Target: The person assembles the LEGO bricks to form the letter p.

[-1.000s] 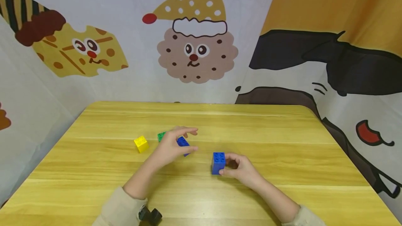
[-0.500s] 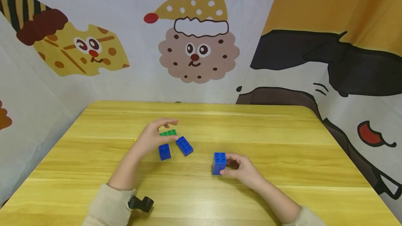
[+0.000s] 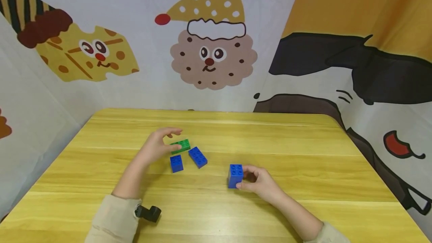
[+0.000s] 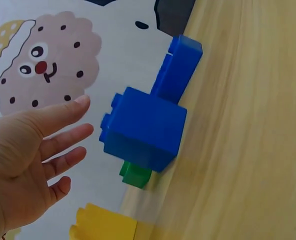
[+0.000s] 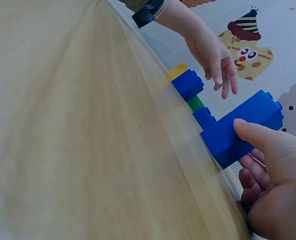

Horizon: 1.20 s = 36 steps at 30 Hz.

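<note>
My right hand grips a tower of two stacked blue building bricks from its right side, thumb in front; the tower stands upright on the table. With fingers loosely spread, my left hand hovers over the left end of a flat green brick, and nothing is in its grasp. In front of the green brick lies a square blue brick, with a longer blue brick to its right, set at a slant. The left wrist view shows a yellow brick, which the left hand hides in the head view.
The wooden table reaches back to a cloth backdrop printed with cartoon figures. A small black device is strapped at my left cuff.
My left hand has moved left, from beside the long blue brick to the green one. The square blue brick has come into view and the yellow one is covered. The right hand stays put.
</note>
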Available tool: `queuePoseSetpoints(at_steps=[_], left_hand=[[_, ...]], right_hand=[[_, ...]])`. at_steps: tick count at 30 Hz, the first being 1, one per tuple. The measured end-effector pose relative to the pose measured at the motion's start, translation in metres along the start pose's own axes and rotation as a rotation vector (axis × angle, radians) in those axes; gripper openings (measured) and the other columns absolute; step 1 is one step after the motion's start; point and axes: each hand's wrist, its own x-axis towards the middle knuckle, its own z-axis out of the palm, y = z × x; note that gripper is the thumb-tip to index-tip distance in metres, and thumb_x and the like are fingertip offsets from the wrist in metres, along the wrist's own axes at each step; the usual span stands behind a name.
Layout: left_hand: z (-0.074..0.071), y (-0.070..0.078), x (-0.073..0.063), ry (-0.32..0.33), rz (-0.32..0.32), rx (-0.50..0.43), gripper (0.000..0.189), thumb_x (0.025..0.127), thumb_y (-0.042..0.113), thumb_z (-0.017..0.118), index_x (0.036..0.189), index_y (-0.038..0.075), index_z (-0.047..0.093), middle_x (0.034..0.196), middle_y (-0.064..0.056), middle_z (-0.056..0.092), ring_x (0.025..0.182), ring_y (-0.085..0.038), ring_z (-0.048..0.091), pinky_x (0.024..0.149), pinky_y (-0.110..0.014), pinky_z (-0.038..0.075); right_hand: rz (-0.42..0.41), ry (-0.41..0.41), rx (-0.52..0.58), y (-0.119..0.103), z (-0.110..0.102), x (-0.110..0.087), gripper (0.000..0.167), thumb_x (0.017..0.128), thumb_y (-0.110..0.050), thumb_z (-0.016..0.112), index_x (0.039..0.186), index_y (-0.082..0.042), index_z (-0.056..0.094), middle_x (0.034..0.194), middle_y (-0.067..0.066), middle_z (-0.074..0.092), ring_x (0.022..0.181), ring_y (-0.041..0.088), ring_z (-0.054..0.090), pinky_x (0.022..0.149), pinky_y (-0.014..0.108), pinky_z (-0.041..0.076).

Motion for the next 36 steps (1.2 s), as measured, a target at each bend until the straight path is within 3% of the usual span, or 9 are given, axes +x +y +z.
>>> queuePoseSetpoints(at_steps=[11, 20, 36], left_hand=[[-0.002, -0.013, 0.009, -0.099, -0.053, 0.032, 0.050, 0.084, 0.008, 0.074, 0.131, 0.004, 0.058, 0.122, -0.016, 0.060, 0.111, -0.034, 0.050, 0.087, -0.050, 0.045], [-0.002, -0.021, 0.012, -0.175, -0.098, 0.059, 0.047, 0.083, 0.005, 0.074, 0.127, 0.003, 0.060, 0.115, -0.012, 0.063, 0.104, -0.031, 0.053, 0.079, -0.042, 0.049], [0.003, -0.029, 0.015, -0.190, -0.091, 0.088, 0.039, 0.079, 0.000, 0.076, 0.117, 0.003, 0.067, 0.107, -0.008, 0.066, 0.092, -0.026, 0.056, 0.074, -0.038, 0.049]], right_hand=[[0.001, -0.004, 0.013, 0.000, 0.001, 0.001, 0.041, 0.079, -0.013, 0.079, 0.114, 0.001, 0.064, 0.099, 0.007, 0.065, 0.092, 0.025, 0.055, 0.077, 0.031, 0.044], [0.001, 0.007, -0.001, 0.001, 0.001, 0.001, 0.039, 0.078, -0.013, 0.079, 0.113, 0.000, 0.065, 0.097, 0.007, 0.065, 0.091, 0.025, 0.054, 0.076, 0.031, 0.043], [0.002, -0.001, 0.004, 0.002, 0.001, 0.001, 0.041, 0.079, -0.014, 0.079, 0.114, 0.000, 0.064, 0.098, 0.006, 0.065, 0.093, 0.025, 0.054, 0.078, 0.032, 0.043]])
